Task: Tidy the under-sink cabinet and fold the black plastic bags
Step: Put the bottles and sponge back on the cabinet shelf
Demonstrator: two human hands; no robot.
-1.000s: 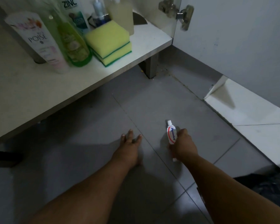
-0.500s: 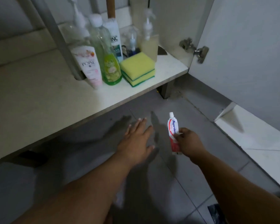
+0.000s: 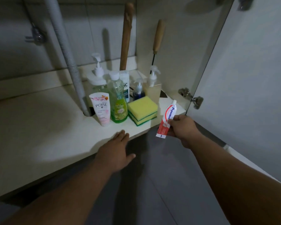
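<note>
Step in hand, as judged: putting the toothpaste tube [image 3: 167,118] onto the cabinet shelf [image 3: 39,127]. Right hand [image 3: 182,129] grips the tube near its lower half, cap pointing to 12 o'clock, tube hanging over the shelf's front right corner, not yet set down. Left hand [image 3: 116,151] is flat, fingers straight, resting on the shelf's front edge, holding nothing. To do it well: the free spot is at 3 o'clock of the sponge stack [image 3: 142,110], near the door hinge [image 3: 191,98]; stand or lay the tube there, clear of the edge so the door can close, without nudging the sponges.

Containers, largest first: pump bottle [image 3: 96,78] at the back, clear liquid inside; square pump dispenser [image 3: 152,88], pale liquid; green dish soap bottle [image 3: 118,104], roughly half full; white ZINC bottle [image 3: 125,88], contents hidden; POISE tube [image 3: 101,108] standing cap-down; small blue pump bottle [image 3: 138,92]. No black bags in view.
</note>
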